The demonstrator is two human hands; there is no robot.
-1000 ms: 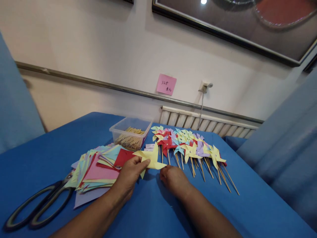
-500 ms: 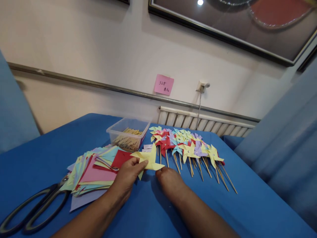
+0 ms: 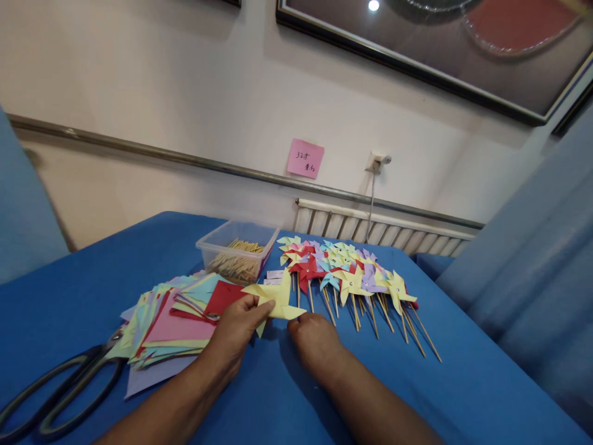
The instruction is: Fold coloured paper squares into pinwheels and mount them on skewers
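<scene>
As before, yellow pinwheel [image 3: 278,301] between hands [image 3: 237,324] [image 3: 317,343]

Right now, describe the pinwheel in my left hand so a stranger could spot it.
On the blue-covered table, look between the paper stack and the pinwheel pile. Your left hand holds the pale yellow pinwheel, the only one held rather than lying down.

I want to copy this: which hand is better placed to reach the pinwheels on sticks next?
The right hand, I think: it's nearer the pinwheels, though whether it holds anything is hidden. The left hand is farther off, pinching the folded yellow paper.
</scene>
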